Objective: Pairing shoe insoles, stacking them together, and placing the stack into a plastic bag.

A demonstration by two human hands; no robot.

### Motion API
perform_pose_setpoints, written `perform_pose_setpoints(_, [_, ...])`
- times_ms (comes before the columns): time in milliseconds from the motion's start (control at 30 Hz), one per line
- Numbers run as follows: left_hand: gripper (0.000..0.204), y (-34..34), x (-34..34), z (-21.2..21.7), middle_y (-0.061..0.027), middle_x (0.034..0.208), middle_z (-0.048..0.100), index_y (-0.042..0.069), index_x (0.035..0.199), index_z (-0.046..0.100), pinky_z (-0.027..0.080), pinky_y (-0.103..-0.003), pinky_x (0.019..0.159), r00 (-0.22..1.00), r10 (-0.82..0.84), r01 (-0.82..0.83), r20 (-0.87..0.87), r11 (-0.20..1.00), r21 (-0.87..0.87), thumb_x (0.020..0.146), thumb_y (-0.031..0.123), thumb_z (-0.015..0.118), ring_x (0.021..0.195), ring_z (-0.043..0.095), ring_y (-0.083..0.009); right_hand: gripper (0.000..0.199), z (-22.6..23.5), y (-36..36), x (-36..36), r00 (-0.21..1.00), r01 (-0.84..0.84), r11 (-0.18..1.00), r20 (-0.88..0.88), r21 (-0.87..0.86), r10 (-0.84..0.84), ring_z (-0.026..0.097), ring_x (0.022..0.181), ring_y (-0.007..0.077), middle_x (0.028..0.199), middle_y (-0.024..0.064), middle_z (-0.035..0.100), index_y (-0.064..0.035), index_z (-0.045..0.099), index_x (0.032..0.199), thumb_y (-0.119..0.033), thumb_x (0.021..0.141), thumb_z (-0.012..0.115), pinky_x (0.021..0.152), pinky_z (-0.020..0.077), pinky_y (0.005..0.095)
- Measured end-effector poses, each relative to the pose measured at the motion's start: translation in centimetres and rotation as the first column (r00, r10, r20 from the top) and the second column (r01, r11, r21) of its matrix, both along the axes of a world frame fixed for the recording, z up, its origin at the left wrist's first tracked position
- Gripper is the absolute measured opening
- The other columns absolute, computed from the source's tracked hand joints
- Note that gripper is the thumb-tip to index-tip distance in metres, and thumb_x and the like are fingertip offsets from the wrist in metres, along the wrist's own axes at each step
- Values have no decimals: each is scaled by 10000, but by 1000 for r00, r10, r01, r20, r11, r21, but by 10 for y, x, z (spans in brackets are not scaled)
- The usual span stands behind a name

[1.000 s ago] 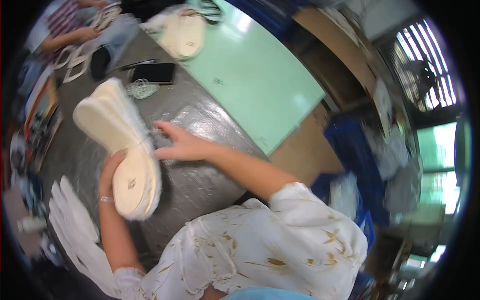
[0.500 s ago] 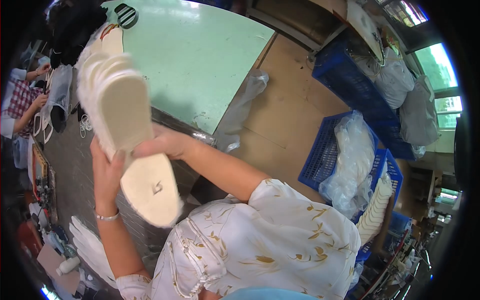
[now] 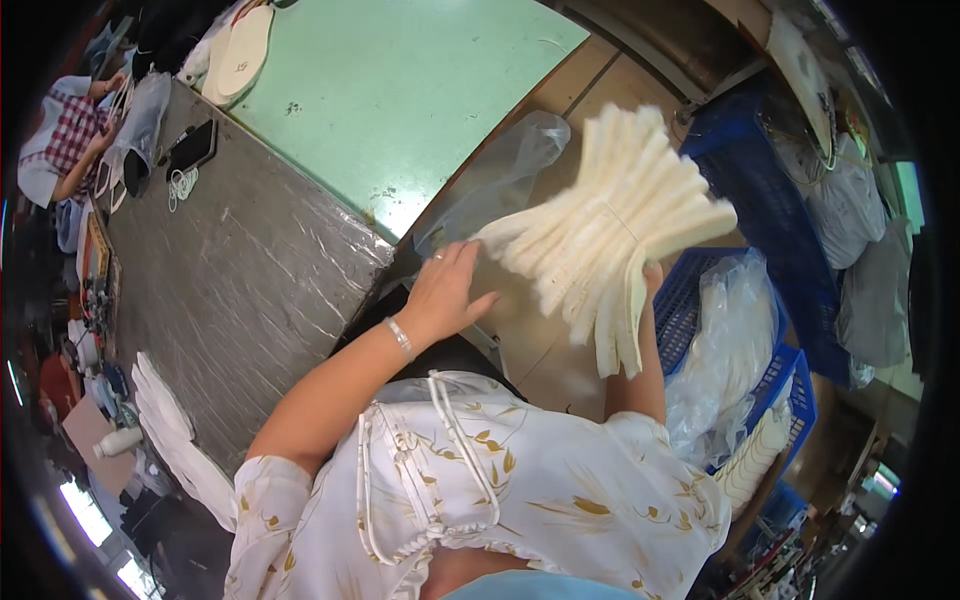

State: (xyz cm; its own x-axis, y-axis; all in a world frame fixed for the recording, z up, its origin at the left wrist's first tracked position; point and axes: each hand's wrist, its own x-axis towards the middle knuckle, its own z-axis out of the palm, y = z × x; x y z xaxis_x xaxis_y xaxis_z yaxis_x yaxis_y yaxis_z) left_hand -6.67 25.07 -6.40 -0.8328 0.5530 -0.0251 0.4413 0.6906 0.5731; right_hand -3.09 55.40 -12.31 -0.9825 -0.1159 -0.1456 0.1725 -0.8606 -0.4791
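A bundle of cream, fleecy shoe insoles (image 3: 605,225) fans out at both ends, with a thin line across its pinched middle. My right hand (image 3: 653,277) grips it from the right, mostly hidden behind the stack. To the left, my left hand (image 3: 445,295) is open, its fingers stretched toward the bundle's left tips. Whether those fingertips touch it is hard to tell. More flat cream insoles (image 3: 240,55) lie on the far left corner of the green tabletop (image 3: 400,100).
A grey covered table (image 3: 250,270) is at left, bearing a dark phone-like device (image 3: 193,146) and white cord (image 3: 182,188). White insoles (image 3: 175,430) lie lower left. Blue crates (image 3: 680,310) with a plastic-wrapped bundle (image 3: 725,330) stand right. A co-worker's hands (image 3: 100,140) show far left.
The insole bundle has moved from the left, over the table, to the right near the crates. My left hand has let go and opened; my right hand keeps hold. The view has shifted.
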Motion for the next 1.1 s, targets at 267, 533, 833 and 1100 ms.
perform_pose_setpoints(267, [362,-14,-21,-103,-204,1133,643,59,1110,625,436,-408,984,780,123,381,613,685,-621,767,164,679,1052,618,-323,766,-58,-4,45,947,136,990,297,-19,-125,554,1173,351,1295,200,560,-1,436,1381,-379,743,628,1024,447,473])
perform_pose_setpoints(533, [293,-3,26,-110,-145,1078,683,103,1095,644,454,-397,974,763,-398,606,509,716,-348,818,182,588,1044,632,-322,597,-133,-43,9,943,9,997,330,71,-32,581,1134,319,1232,180,597,0,495,1319,-378,858,531,1004,461,435])
perform_pose_setpoints(833, [279,-11,26,-75,-114,878,679,162,1087,667,435,-434,929,834,-307,491,459,792,-363,819,218,613,919,651,-303,504,-198,-40,6,927,-57,976,374,210,-26,603,1096,300,1191,166,621,-1,539,1266,-341,896,509,990,474,424])
perform_pose_setpoints(1100, [317,10,34,-91,-102,963,691,150,1153,670,455,-431,891,697,-420,639,581,731,-238,846,152,592,935,651,-295,350,-219,-22,-10,828,-158,981,525,-115,195,649,983,262,1061,136,675,-23,627,1131,-277,911,528,915,526,405])
